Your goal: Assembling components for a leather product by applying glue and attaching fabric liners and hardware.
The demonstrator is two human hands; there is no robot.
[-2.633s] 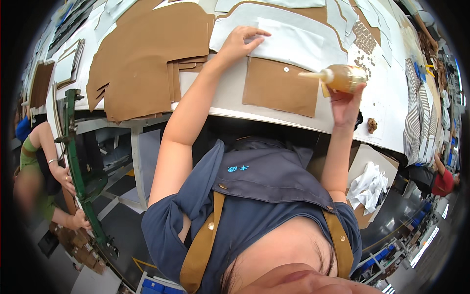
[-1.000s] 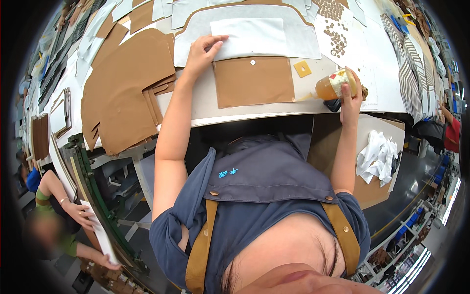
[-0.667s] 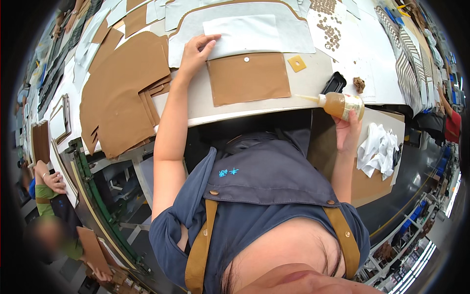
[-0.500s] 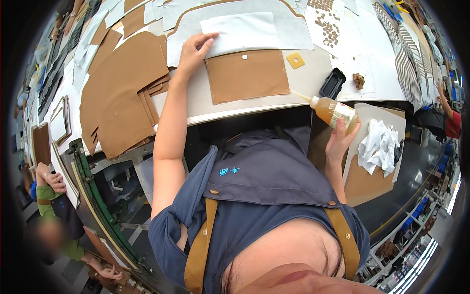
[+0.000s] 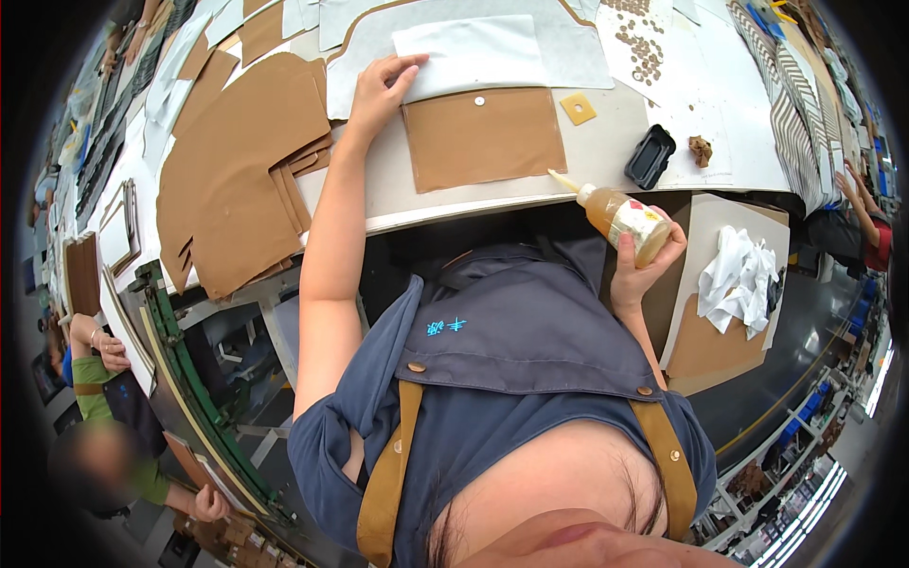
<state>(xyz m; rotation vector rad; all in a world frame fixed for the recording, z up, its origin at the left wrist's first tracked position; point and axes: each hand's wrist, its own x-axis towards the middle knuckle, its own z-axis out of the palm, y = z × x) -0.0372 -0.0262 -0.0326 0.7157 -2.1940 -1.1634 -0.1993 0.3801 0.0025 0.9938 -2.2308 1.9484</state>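
My right hand is wrapped around a clear squeeze bottle of amber liquid, probably glue, with a label on its side. Its thin pale nozzle points up and left, the tip at the lower right corner of a brown rectangular panel. A small white round button or snap sits near the panel's top edge. Above the panel lies a white sheet, on a larger pale piece with a brown rim. My left hand rests at the white sheet's left edge, index finger and thumb apart, holding nothing.
Stacked brown cut pieces cover the table's left. Right of the panel are a yellow square with a hole, a black tray, a crumpled brown lump and small brown discs. White crumpled cloth lies lower right; a co-worker is at left.
My right hand has brought the bottle left, so its nozzle tip now reaches the panel's lower right corner. My left hand has barely moved. The view has shifted slightly.
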